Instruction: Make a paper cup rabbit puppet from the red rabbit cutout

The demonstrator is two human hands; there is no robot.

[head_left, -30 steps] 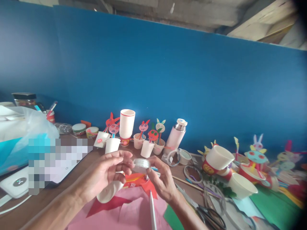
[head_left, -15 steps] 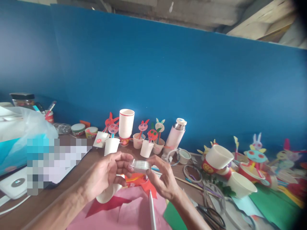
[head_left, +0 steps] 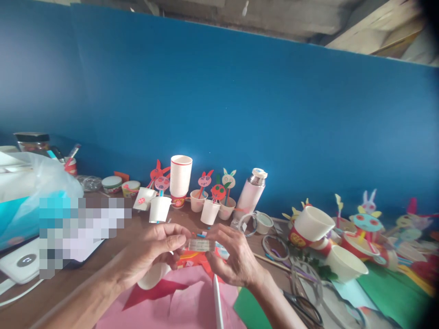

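Observation:
A small clear case [head_left: 200, 245], perhaps plastic, spans the gap between my hands above the pink paper [head_left: 192, 299]. My left hand [head_left: 161, 244] pinches its left end between thumb and fingers. At its right end, my right hand [head_left: 233, 256] has its fingers curved around it, thumb below. Red and orange paper [head_left: 197, 258] lies beneath the case. Under my left hand a white paper cup [head_left: 152, 276] is tipped over, partly covered. A white stick-like object [head_left: 217, 299] rests on the pink paper.
Behind stand a stack of cups [head_left: 180, 176], paper-animal cups [head_left: 210, 211] and a pink thermos [head_left: 250, 194]. Rightward are tape rings [head_left: 275, 248], black scissors [head_left: 302, 308], a tilted cup [head_left: 313, 224] and green paper [head_left: 394, 292]. A plastic bag [head_left: 37, 183] sits left.
The clear case has turned and dropped slightly. My left thumb has closed onto its left end, while my right fingers have shifted around its right end.

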